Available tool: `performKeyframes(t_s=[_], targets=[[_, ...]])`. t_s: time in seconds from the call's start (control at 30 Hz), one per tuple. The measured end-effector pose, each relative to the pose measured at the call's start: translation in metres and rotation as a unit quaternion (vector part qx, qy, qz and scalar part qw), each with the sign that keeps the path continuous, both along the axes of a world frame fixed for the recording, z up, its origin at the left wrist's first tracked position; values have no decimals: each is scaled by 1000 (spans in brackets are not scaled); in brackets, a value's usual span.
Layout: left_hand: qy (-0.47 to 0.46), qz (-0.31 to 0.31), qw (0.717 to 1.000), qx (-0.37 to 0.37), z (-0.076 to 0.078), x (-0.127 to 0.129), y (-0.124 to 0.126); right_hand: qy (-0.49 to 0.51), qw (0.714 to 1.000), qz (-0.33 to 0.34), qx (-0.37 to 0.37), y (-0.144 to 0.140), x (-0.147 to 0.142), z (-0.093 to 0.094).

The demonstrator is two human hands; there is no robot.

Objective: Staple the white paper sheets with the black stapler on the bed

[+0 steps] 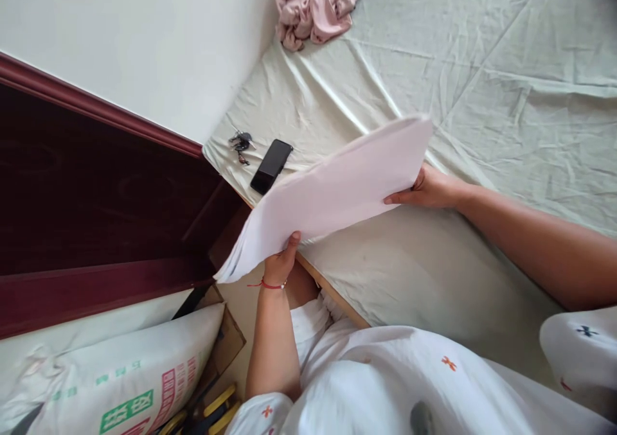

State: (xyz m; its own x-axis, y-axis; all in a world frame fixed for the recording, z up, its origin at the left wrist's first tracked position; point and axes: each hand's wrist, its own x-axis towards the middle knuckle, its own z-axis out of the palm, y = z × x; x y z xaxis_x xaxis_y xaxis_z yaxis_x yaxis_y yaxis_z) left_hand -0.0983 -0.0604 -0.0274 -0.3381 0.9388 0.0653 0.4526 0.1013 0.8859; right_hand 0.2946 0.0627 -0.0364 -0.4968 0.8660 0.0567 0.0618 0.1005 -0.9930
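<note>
A stack of white paper (pixel 332 194) is held up in front of me, tilted, its left end lower and curving downward. My left hand (pixel 282 260), with a red string bracelet on the wrist, grips the near edge; the thumb lies on top and the fingers are hidden underneath. At the right end my right hand (pixel 421 189) is closed on the paper, its thumb across the face. Just behind the stack, a black phone (pixel 271 166) lies on the bed sheet, and a bunch of keys (pixel 242 142) sits left of it.
A pale green sheet (pixel 506 81) covers the bed, with a crumpled pink cloth (pixel 318 8) at the back by the wall. To the left stands a dark red wooden headboard or cabinet (pixel 96 184). A printed white sack (pixel 130 371) and a cardboard box (pixel 229 338) are at lower left.
</note>
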Motion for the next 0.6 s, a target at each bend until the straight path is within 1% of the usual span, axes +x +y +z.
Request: performKeyframes(t_s=[0.07, 0.13, 0.27, 0.33, 0.4, 0.5, 0.57, 0.6], targets=[[0, 1, 1000, -10, -2, -6, -4, -35, 998, 52, 29, 1, -1, 2], [-18, 1, 1000, -14, -5, -8, -4, -38, 996, 66, 38, 0, -1, 4], [-40, -16, 999, -26, -10, 4, 4, -40, 999, 29, 16, -1, -1, 3], [-36, 5, 999, -31, -9, 12, 9, -55, 998, 10, 6, -1, 0, 3], [-51, 26, 998, -18, -8, 18, 11, -71, 997, 9, -2, -1, 2, 4], [-107, 29, 994, -5, 1, 19, 8, -60, 996, 44, -42, -1, 4, 11], [-137, 31, 990, -29, 14, 15, 4, -1, 995, 48, -85, -1, 4, 18], [-147, 29, 987, -50, 21, 11, 2, 39, 993, 32, -104, -2, 4, 20]])
